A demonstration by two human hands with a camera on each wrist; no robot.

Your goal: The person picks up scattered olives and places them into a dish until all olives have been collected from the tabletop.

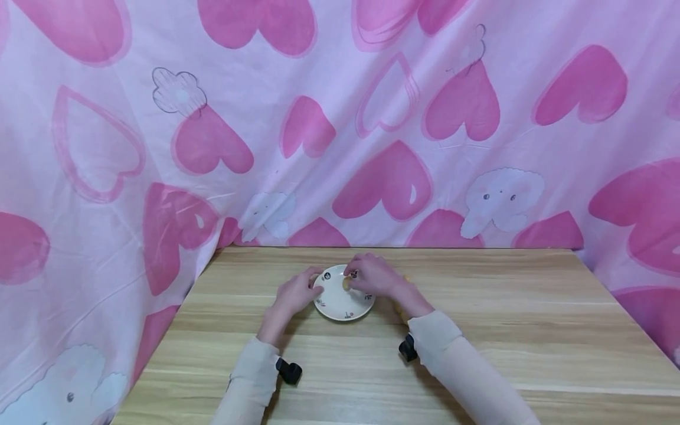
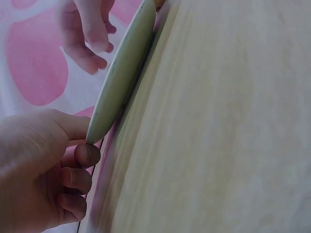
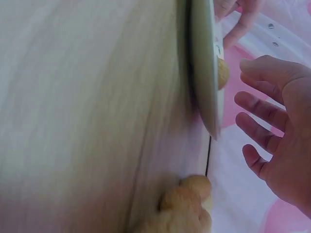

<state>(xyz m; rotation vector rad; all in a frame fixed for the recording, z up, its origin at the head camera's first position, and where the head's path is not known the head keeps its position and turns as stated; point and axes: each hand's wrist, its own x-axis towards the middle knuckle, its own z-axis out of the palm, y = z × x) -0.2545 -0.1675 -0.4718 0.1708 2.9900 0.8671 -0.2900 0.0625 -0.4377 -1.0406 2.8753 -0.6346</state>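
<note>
A pale pink cloth point(image 1: 329, 82) hangs in folds behind the wooden table point(image 1: 531, 330) and also along its left and right sides. On it are printed many darker pink hearts point(image 1: 390, 183), some only in outline. A white fluffy figure point(image 1: 502, 200) with two dark eyes is there, and a sketched flower shape point(image 1: 177, 88). The table has light brown grain.

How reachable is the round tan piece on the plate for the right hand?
Likely yes: the right hand hovers close to the round tan piece, and the right wrist view shows nothing between them.
</note>
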